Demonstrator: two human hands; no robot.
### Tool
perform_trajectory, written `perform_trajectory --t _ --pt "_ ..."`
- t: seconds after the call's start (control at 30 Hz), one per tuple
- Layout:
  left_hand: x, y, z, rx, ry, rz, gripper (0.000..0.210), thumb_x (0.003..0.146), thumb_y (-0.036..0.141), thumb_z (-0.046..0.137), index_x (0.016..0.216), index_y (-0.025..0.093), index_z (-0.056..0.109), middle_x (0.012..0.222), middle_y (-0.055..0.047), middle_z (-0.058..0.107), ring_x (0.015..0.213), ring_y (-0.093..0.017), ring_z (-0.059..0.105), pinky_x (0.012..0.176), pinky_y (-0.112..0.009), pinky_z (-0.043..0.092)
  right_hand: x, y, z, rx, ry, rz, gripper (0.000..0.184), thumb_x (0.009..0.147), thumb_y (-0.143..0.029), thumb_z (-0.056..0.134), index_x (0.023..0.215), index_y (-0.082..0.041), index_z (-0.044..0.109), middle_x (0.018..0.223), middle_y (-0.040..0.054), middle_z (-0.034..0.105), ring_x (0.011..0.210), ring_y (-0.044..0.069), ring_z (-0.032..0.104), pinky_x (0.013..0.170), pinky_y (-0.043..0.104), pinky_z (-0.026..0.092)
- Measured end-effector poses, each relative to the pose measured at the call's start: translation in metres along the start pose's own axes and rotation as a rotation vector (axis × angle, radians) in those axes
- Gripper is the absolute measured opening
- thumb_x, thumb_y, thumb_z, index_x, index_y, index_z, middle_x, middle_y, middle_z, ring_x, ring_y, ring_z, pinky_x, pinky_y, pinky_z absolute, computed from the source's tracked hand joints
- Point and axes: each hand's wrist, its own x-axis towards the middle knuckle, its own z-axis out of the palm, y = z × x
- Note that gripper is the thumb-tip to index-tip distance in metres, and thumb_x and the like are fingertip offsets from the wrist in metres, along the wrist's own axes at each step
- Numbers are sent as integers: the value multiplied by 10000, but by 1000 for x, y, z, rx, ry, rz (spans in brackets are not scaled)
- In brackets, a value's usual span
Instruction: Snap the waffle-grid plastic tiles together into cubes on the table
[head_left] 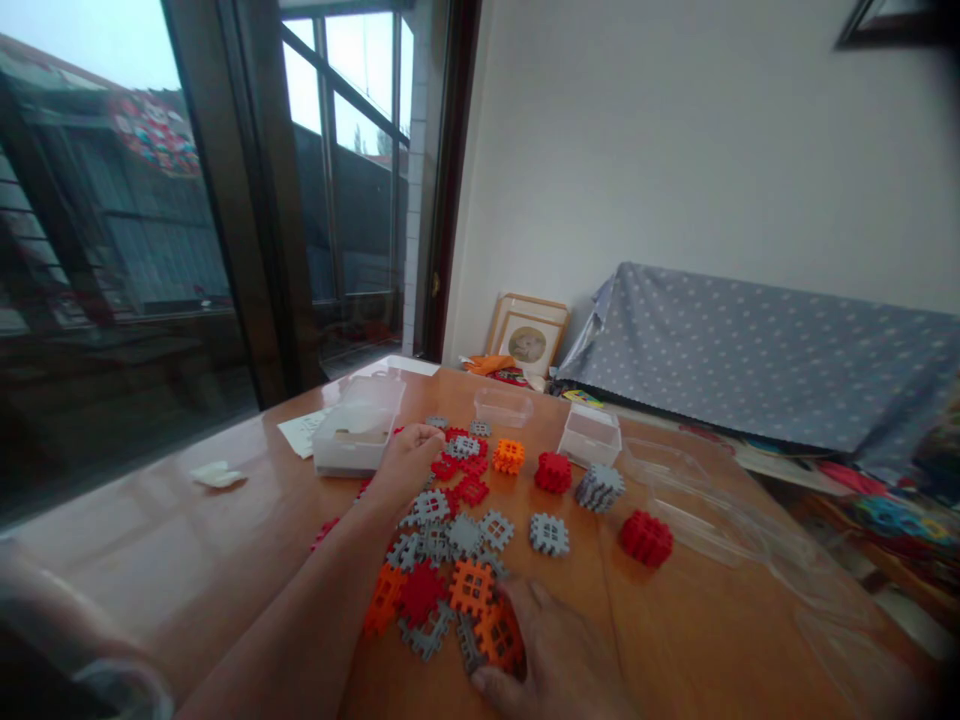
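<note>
My left hand (414,452) reaches over the far part of a loose pile of notched plastic building tiles, fingers curled together. Whatever they hold, if anything, is hidden. Close by lie red tiles (471,490) and a grey tile (462,447). At the near end of the pile, my right hand (559,645) has its thumb and fingers around an orange window tile (499,632); whether more tiles are in the grip is hidden. Beside it are another orange window tile (472,586), a solid red tile (422,592) and grey tiles (426,630).
Right of the pile stand stacks of tiles: orange (508,457), red (553,472), grey (600,488), grey (550,534) and red (646,538). Clear plastic boxes (590,435) and lids are behind and right. A larger translucent box (349,458) and crumpled tissue (217,474) lie left.
</note>
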Motion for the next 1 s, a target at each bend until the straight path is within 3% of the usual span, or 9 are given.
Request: perform_trajectory --t 0.2,0.3,0.4,0.5,0.7,0.8,0.9,1.0 --pt "-7 3 8 32 -60 13 232 752 397 632 829 179 645 730 12 634 681 -151 561 646 -260 404 2 17 -5 67 -5 59 578 667 -452 764 1198 -286 607 1125 79 676 980 325 667 811 399 478" --pt "-16 5 18 39 -126 13 226 758 392 636 836 180 643 725 17 624 660 -145 548 618 -252 391 2 19 -14 125 64 55 472 715 -440 745 1140 -286 612 1094 55 663 939 273 658 793 365 476" --pt "-25 6 25 74 -249 17 242 773 412 638 839 179 650 718 17 625 654 -148 548 605 -250 386 2 17 -26 186 149 18 459 755 -410 729 1170 -273 591 1130 51 635 980 240 631 832 335 470" --pt "-26 5 26 141 -360 39 265 806 428 606 866 174 652 723 17 627 654 -148 553 602 -246 385 1 15 -34 181 127 14 458 752 -397 739 1167 -261 600 1121 45 624 973 225 617 825 321 457" --pt "-13 3 14 260 -259 41 227 823 379 519 872 177 610 718 28 596 638 -134 534 582 -232 376 -3 17 -30 130 -2 11 415 737 -393 747 1113 -263 628 1060 24 644 935 217 618 799 314 432" --pt "-13 1 10 332 -287 44 191 799 338 530 845 177 622 676 25 584 618 -142 520 575 -243 359 -5 17 -28 123 -67 -19 444 723 -397 753 1132 -275 632 1090 28 650 975 237 620 816 322 433" --pt "-23 0 10 389 -403 70 162 717 279 611 835 185 672 727 1 649 682 -174 572 623 -263 390 -6 18 -29 107 -105 -19 437 719 -401 751 1125 -284 635 1098 28 652 962 243 626 796 325 433" --pt "-35 4 8 494 -656 158 338 610 224 697 947 218 720 993 -41 719 920 -249 627 792 -310 443 -5 21 -28 103 -87 -15 418 727 -407 743 1113 -291 630 1073 21 654 948 243 631 784 327 431"
